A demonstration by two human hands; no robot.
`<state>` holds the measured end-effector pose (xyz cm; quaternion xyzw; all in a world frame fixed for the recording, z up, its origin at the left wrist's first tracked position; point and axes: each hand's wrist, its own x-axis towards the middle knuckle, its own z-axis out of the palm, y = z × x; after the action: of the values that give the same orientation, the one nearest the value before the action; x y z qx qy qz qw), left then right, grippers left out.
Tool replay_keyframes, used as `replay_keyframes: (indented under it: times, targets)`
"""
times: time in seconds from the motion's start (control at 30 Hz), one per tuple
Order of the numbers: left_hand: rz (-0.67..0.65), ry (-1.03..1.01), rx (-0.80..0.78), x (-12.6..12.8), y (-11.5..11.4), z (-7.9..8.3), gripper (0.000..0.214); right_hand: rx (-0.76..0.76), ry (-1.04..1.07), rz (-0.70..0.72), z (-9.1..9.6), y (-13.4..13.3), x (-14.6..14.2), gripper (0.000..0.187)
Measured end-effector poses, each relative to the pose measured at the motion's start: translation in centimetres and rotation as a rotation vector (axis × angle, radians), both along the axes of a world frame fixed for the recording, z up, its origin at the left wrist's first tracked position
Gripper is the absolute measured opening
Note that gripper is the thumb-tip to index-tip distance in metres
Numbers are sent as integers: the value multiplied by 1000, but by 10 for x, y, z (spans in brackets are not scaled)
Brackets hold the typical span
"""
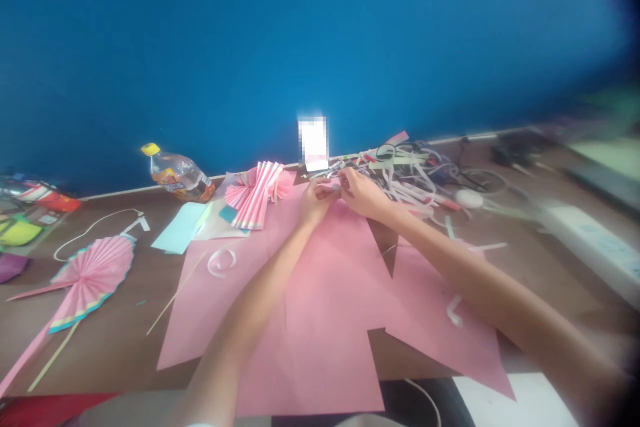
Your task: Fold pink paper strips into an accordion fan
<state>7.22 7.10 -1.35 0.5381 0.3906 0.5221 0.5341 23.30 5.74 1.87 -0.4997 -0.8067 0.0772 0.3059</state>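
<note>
Both my arms reach far across the brown table [115, 340]. My left hand [316, 201] and my right hand [361, 192] meet at the far edge of the large pink paper sheets [320, 307]. The fingers of both are closed together around a small object between them, too blurred to name. A folded pink paper fan [257, 193] lies just left of my left hand. A tangle of paper strips and cords [415, 173] lies just right of my right hand.
A plastic bottle [177, 175] with a yellow cap lies near the blue wall. A finished pink fan with a teal edge [93, 277] lies at the left. Light blue paper [180, 228], thin sticks and coloured packets lie at the far left. A white power strip [590, 240] sits right.
</note>
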Motion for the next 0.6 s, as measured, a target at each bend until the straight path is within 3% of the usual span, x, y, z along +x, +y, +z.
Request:
replay_keyframes:
  times: [0.13,0.27,0.37,0.47,0.6]
  targets:
    - [-29,-61,-44,-1,3,0,56,-105,-26,39,6,-1,3,28]
    - [-132,-59,-119,-2,2,5,51,-166,131,86,11,0,7,21]
    - [-196,42,-66,-1,-1,7,43,-232,377,27,11,1,4,23]
    - [-251,168,18,1,-5,8,38,-317,713,-19,11,-1,-6,36]
    - [-285,168,46,4,-11,12,35,-491,1060,-59,10,-7,-16,42]
